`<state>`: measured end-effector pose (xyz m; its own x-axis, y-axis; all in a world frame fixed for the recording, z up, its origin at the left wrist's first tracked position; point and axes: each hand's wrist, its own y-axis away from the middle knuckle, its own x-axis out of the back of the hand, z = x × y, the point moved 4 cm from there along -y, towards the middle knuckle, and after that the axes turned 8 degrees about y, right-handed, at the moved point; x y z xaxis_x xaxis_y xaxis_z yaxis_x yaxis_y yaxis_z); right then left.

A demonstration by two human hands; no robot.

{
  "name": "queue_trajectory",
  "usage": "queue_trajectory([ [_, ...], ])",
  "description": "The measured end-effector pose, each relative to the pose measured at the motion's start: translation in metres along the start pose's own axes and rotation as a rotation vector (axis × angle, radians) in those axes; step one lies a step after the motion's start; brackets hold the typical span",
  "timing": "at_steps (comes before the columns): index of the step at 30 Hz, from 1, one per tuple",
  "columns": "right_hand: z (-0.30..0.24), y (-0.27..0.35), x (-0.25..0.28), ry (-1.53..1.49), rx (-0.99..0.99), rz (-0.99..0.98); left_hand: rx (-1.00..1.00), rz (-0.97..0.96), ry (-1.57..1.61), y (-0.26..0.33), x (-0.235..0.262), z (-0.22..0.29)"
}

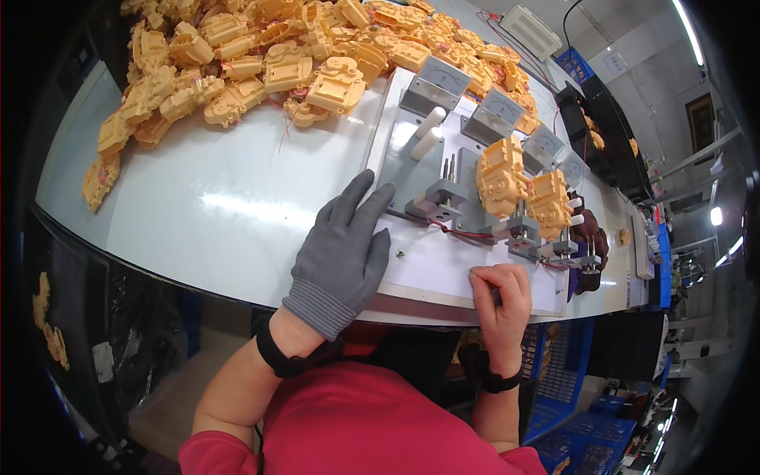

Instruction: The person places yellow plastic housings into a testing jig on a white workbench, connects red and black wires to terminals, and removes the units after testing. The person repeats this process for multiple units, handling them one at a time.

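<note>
Over the whole left and far side of the white worktop (198,178) I see a great heap of orange-yellow plastic housings (317,55), spilling right up against the back of the fixture board (419,286). Below the edge, at the person's right, stand blue slatted crates (564,388); an orange-yellow piece shows in the lower one. Farther along the worktop a long black tray (617,138) has a few orange-yellow pieces in it. A row of slope-faced meters (495,113) stands on the board, between the person's hands and much of the heap.

The left hand (339,252), in a grey glove, lies at the board's left end, fingers stretched and thumb apart, its grip wide and holding nothing I can see. The bare right hand (500,305) is at the board's front edge, fingers curled toward the thumb; I can't tell whether that grip pinches anything.

Two pieces sit upright on the fixture, just beside each other: the nearer housing (501,178) and the farther housing (548,204), both matt, with ribbed, hollowed faces, partly covering the meters behind. Left of them rise two white pegs (427,144), and thin red wires (463,233) run past the small metal clamps (438,200).
</note>
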<state>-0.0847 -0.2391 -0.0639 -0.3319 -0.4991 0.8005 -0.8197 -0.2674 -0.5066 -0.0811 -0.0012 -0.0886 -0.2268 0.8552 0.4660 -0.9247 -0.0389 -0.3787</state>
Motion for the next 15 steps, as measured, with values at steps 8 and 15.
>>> queue_trajectory([
  [8,-0.0008,0.0006,-0.0002,0.001,-0.015,0.02,0.053,-0.028,0.043,0.0002,0.0016,0.0019],
  [15,0.0005,0.0017,-0.0006,-0.009,-0.023,0.018,-0.004,0.006,0.017,-0.0003,-0.0002,0.0001],
])
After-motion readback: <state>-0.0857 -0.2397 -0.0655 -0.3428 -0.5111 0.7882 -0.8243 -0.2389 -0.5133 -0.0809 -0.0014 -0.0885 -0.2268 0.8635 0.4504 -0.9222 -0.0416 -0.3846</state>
